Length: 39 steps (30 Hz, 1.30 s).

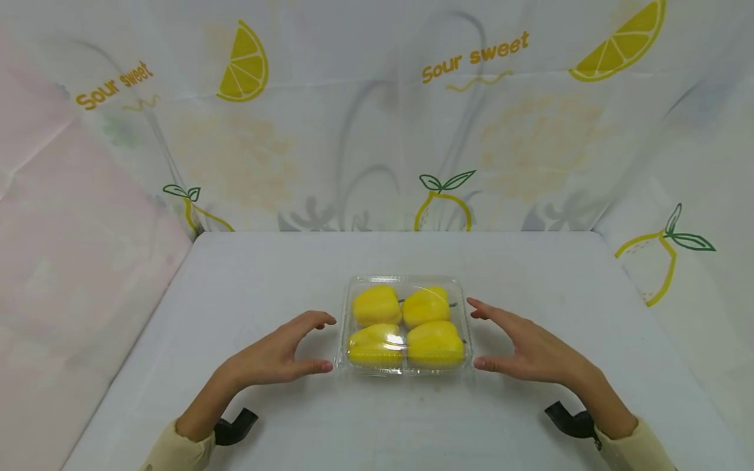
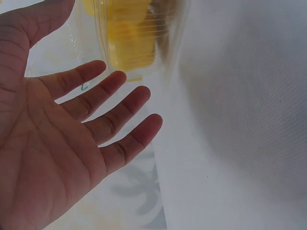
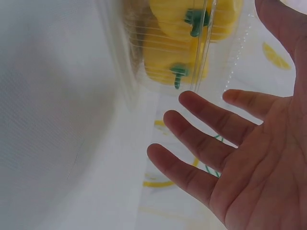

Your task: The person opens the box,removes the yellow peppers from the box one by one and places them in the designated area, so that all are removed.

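Observation:
A clear plastic clamshell box (image 1: 406,281) sits in the middle of the white table, its lid down. Several yellow bell peppers (image 1: 436,343) lie inside it in two rows; green stems (image 3: 178,71) show through the wall in the right wrist view. My left hand (image 1: 277,353) is just off the box's left side, palm facing it, thumb and fingers spread apart. On the opposite side, my right hand (image 1: 530,347) mirrors it, fingertips close to the right wall. Neither hand holds anything.
The white table (image 1: 283,261) ends at a back curtain (image 1: 330,144) printed with lemons and lettering. A pink cloth (image 1: 71,275) hangs along the left side. Dark straps (image 1: 235,426) sit at both wrists, beside pale sleeves (image 1: 179,451).

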Available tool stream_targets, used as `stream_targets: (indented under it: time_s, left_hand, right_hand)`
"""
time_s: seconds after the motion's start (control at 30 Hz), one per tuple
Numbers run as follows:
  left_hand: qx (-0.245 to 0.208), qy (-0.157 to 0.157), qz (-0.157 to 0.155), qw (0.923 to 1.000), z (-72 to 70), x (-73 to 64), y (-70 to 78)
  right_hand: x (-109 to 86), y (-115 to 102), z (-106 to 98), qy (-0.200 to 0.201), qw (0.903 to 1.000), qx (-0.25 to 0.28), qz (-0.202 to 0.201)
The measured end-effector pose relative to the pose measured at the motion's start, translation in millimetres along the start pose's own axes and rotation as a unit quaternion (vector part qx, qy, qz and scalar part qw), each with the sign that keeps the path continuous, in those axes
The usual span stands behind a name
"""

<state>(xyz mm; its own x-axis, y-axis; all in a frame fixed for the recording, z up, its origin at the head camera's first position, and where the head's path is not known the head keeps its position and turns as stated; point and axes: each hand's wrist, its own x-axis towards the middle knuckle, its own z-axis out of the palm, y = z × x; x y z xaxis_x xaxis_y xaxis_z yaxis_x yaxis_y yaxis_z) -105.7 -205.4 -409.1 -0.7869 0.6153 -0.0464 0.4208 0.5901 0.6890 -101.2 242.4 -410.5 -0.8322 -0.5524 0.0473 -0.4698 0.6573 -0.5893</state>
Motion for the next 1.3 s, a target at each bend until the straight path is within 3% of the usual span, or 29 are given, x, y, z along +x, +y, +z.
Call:
stream_targets:
  time_s: [0.4,1.03,1.3]
  left_hand:
    - [-0.014,-0.006,0.011,0.9998,2.8,-0.3,-1.2]
    - [-0.024,0.014,0.017,0.9995,7.5,1.5,-0.1]
    - [-0.028,0.017,0.007,0.9994,9.4,2.3,0.5]
  right_hand:
    - [-1.0,-1.3,4.2,-0.012,0.9999,-0.003,0.0]
    - [-2.0,0.6,7.6,-0.029,0.9995,0.009,0.007]
    - [-1.6,0.2,9.6,-0.03,0.9995,0.007,0.011]
